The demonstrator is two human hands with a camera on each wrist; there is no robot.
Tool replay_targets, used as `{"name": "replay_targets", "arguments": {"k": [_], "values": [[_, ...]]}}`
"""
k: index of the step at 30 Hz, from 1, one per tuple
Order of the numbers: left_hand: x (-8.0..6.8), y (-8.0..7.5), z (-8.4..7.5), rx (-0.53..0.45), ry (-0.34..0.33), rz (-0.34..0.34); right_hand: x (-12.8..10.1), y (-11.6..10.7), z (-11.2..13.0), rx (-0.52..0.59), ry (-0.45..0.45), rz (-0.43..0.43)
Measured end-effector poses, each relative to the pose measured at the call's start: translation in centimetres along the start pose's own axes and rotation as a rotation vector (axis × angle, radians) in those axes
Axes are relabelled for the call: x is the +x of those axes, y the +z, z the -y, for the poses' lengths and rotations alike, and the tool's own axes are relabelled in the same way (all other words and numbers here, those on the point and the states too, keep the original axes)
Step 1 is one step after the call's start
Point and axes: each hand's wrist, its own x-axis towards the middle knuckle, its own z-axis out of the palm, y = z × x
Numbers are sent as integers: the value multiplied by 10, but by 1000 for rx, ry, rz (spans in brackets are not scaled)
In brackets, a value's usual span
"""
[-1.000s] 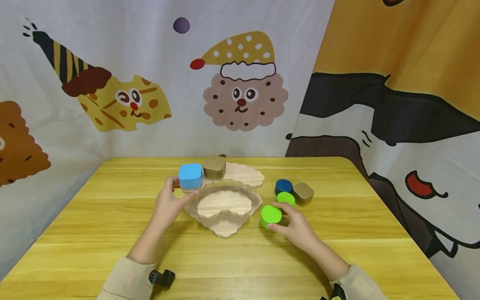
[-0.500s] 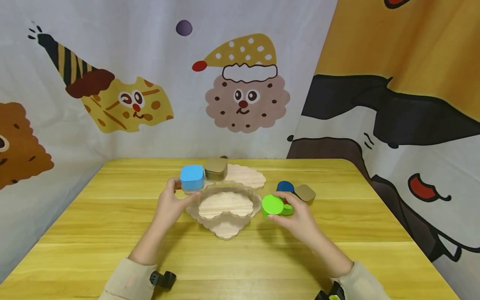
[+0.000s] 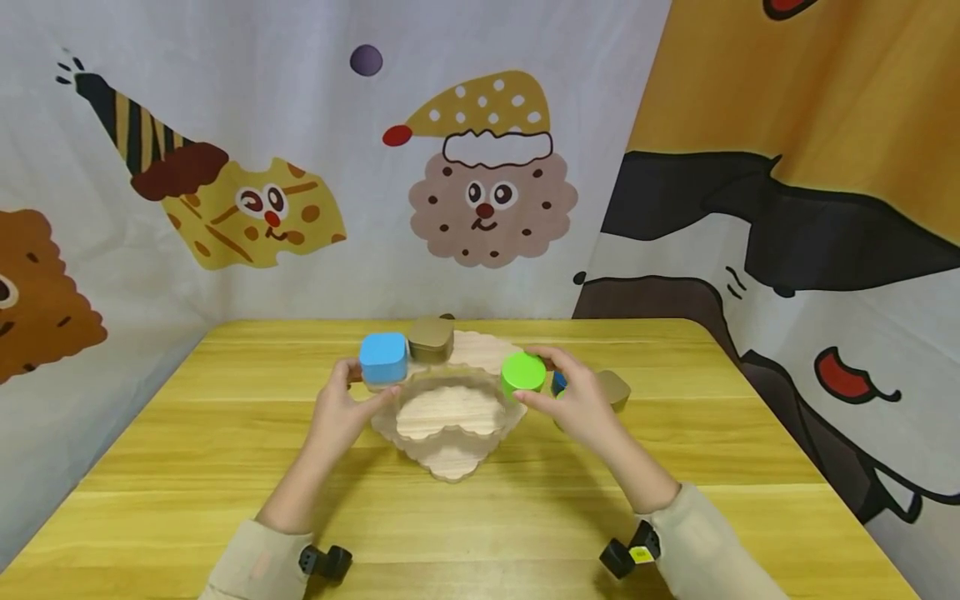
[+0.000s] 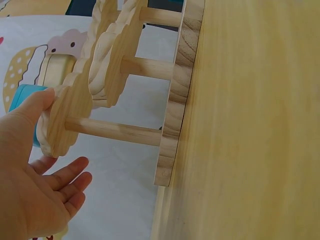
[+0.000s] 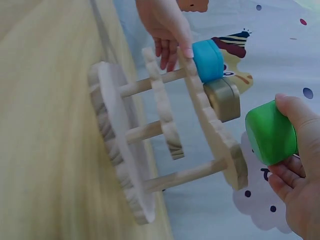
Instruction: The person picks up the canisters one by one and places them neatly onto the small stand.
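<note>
A gold tin [image 3: 609, 388] and dark blue tin [image 3: 558, 382] rest on the yellow table [image 3: 225, 467].

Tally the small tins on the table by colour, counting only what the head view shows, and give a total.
Green: 2, one round tin gripped by the right hand, one mostly hidden behind that hand
Light blue: 1, square tin on the wooden stand
Gold: 2, one on the stand, one on the table
Dark blue: 1, tin mostly hidden
Total: 6

Both arms wear long beige sleeves — left sleeve [image 3: 251, 567], right sleeve [image 3: 708, 554]. At each cuff sits a small black camera mount [image 3: 324, 562]. The right mount [image 3: 628, 552] carries a yellow label — both hands are bare.
</note>
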Motion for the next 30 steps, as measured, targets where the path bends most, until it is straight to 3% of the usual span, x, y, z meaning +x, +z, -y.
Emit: {"name": "replay_targets", "arguments": {"k": [23, 30], "values": [[1, 1, 3, 0, 0, 11, 56, 19, 17, 79, -4, 15], [0, 1, 2, -1, 8, 6, 68, 29, 12, 88, 1, 30]]}}
